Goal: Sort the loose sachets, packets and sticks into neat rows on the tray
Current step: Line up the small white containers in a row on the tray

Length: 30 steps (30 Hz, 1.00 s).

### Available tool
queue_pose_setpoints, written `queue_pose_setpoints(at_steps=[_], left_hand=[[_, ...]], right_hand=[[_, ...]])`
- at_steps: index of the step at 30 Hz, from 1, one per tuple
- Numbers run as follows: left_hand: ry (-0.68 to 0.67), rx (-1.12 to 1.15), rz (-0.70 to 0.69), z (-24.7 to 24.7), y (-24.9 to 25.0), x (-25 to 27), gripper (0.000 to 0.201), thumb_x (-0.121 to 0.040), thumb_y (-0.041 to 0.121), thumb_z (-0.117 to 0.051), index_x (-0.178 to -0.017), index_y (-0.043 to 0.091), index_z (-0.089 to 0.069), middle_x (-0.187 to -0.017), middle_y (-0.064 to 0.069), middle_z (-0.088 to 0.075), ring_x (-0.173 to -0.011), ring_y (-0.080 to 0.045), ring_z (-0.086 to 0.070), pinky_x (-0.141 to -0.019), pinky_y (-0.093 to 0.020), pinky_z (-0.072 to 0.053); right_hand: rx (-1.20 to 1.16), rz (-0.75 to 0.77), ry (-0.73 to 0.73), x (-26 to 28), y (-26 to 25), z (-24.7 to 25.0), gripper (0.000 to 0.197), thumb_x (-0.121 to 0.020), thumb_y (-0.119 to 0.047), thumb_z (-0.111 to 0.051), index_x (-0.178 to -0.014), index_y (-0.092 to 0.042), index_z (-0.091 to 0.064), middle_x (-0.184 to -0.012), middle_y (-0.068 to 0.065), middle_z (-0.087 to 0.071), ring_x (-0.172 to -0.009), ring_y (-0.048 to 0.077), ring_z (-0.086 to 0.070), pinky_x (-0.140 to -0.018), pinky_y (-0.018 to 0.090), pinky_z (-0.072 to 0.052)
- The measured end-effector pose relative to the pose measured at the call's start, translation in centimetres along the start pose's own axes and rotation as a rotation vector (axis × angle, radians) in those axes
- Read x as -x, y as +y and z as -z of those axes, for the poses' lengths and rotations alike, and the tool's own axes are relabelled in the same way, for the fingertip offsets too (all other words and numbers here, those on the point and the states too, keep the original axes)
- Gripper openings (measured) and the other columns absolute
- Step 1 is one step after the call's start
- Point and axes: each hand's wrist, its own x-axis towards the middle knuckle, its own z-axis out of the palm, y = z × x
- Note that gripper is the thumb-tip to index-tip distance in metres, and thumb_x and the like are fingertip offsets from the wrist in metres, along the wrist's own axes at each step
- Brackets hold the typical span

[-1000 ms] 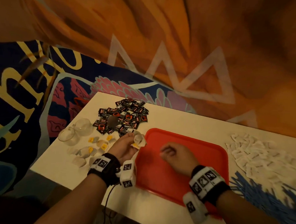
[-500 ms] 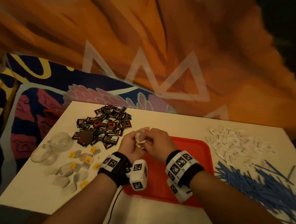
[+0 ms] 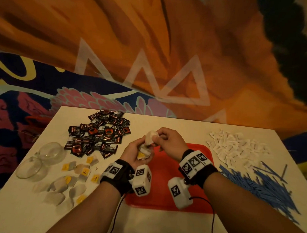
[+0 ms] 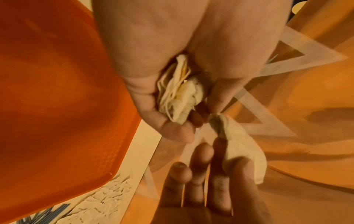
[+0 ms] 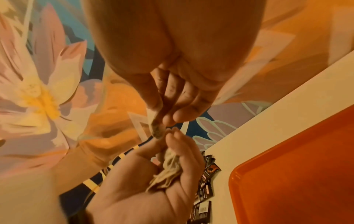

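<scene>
My left hand (image 3: 142, 151) is held palm up over the left edge of the red tray (image 3: 205, 153) and grips a small bundle of tea bags (image 4: 178, 94) with yellow tags. My right hand (image 3: 157, 136) meets it from the right and pinches a single pale tea bag (image 3: 150, 138) between thumb and fingers, just above the bundle. The left wrist view shows this one tea bag (image 4: 241, 150) apart from the bundle. In the right wrist view the pinched tea bag (image 5: 158, 130) is seen edge-on above the bundle (image 5: 168, 169). No items show on the tray.
On the white table lie a pile of black sachets (image 3: 100, 132) at the back left and loose tea bags (image 3: 74, 174) at the front left. Two glass cups (image 3: 41, 157) stand by the left edge. White packets (image 3: 235, 148) and blue sticks (image 3: 261, 186) lie right of the tray.
My right hand left the tray and came up to my left hand. It now pinches one tea bag from the bundle, and both hands are raised together.
</scene>
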Motion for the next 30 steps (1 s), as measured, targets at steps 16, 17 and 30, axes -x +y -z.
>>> queue_pose_setpoints(at_steps=[16,17,30], left_hand=[[0.001,-0.980,-0.619,-2.7,2.5,1.6,0.014,-0.090,0.013,-0.071,-0.084,0.002,-0.066,-0.063,-0.015,-0.055,-0.048,-0.016,-0.045,-0.045,-0.026,-0.038],[0.004,-0.988,-0.612,-2.6,2.5,1.5,0.015,-0.089,0.012,-0.072,-0.084,-0.001,-0.065,-0.062,-0.014,-0.055,-0.047,-0.016,-0.045,-0.045,-0.026,-0.038],[0.044,-0.811,-0.572,-2.1,2.5,0.6,0.016,-0.094,0.020,-0.064,-0.083,0.010,-0.066,-0.064,-0.010,-0.056,-0.049,-0.015,-0.047,-0.045,-0.023,-0.037]], right_hand=[[-0.128,-0.029,0.077,-1.6,-1.2,3.2,0.020,-0.081,-0.004,-0.073,-0.073,-0.021,-0.068,-0.061,-0.007,-0.062,-0.067,0.015,-0.061,-0.071,0.039,-0.054],[-0.221,-0.038,0.096,-1.7,-1.3,3.1,0.019,-0.082,-0.001,-0.071,-0.074,-0.017,-0.067,-0.067,-0.003,-0.064,-0.069,0.016,-0.062,-0.071,0.037,-0.054],[-0.198,-0.059,0.033,-2.6,0.8,1.2,0.022,-0.080,-0.009,-0.078,-0.067,-0.024,-0.067,-0.052,-0.011,-0.061,-0.055,0.010,-0.057,-0.064,0.031,-0.046]])
